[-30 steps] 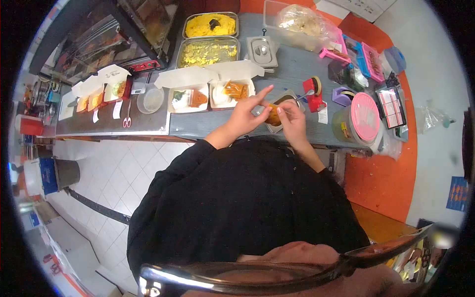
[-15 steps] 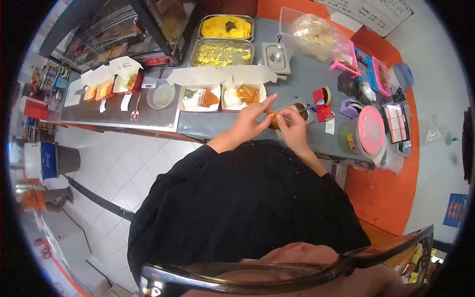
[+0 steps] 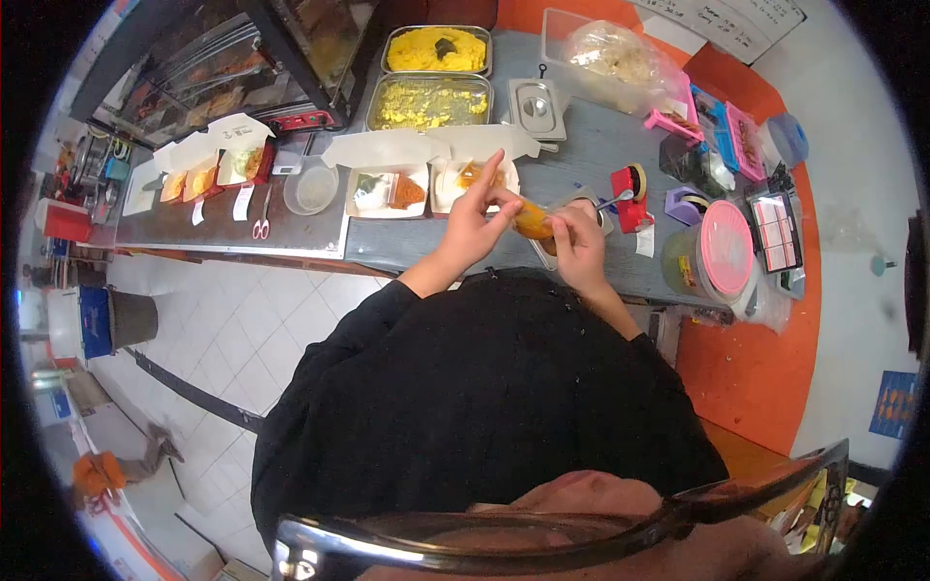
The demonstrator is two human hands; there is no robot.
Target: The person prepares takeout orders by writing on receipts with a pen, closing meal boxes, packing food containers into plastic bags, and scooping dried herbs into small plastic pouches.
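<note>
Between my two hands is a small bag of orange-brown sauce [image 3: 532, 221], over a metal container [image 3: 544, 256]. My left hand [image 3: 475, 225] pinches one end of the bag with thumb and fingers, its index finger pointing up. My right hand [image 3: 579, 247] pinches the other end. Just beyond my left hand, an open white box [image 3: 446, 201] holds a similar orange bag. Left of it, another open box [image 3: 360, 207] contains a white item and something orange-red. A spoon [image 3: 614, 200] rests in the container behind my right hand.
Two trays of yellow food [image 3: 436, 48] stand at the back, beside a metal lid [image 3: 536, 108]. Right are a red tape dispenser [image 3: 632, 215] and a pink-lidded tub [image 3: 725, 250]. Scissors [image 3: 263, 218] lie left. Another person [image 3: 102, 474] is at far lower left.
The sauce bag shows more fully between my hands and is raised slightly. My left index finger has swung more upright. The other person at lower left has moved further down the view.
</note>
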